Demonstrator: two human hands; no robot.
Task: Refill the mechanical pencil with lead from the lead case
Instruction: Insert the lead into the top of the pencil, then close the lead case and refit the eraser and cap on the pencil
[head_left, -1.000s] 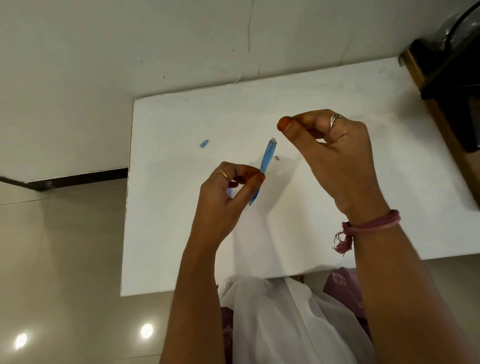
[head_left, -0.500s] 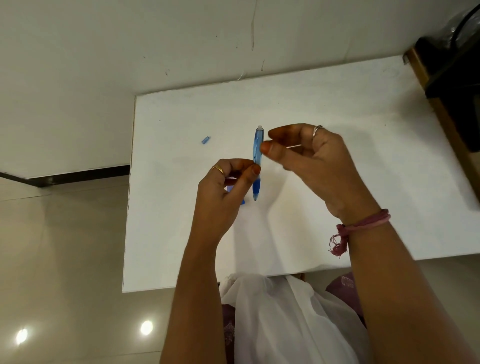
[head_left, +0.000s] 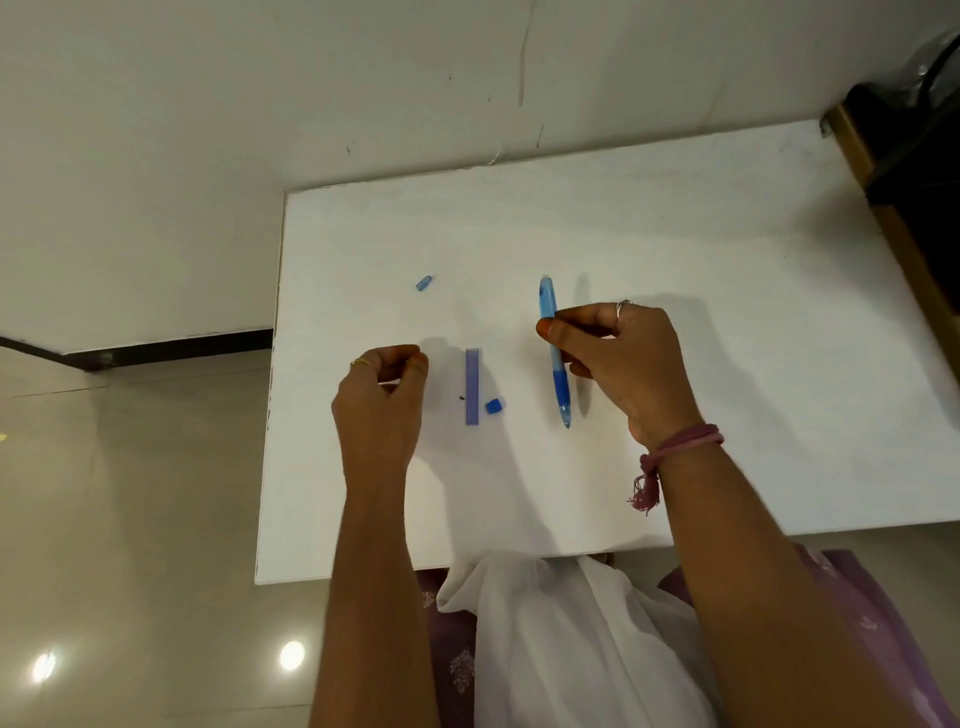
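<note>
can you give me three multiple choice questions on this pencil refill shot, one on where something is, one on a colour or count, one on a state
1. Where does the lead case lie?
A. on the white table, between the two hands
B. in the left hand
C. on the floor

2. What colour is the mechanical pencil?
A. red
B. blue
C. black

3. What is the right hand doing?
A. lying flat on the table
B. holding the lead case
C. gripping the pencil

Answers:
1. A, the case rests on the table, right of the left hand and left of the pencil.
2. B, its barrel is light blue with a darker blue grip.
3. C, thumb and fingers are curled round the pencil's barrel.
</note>
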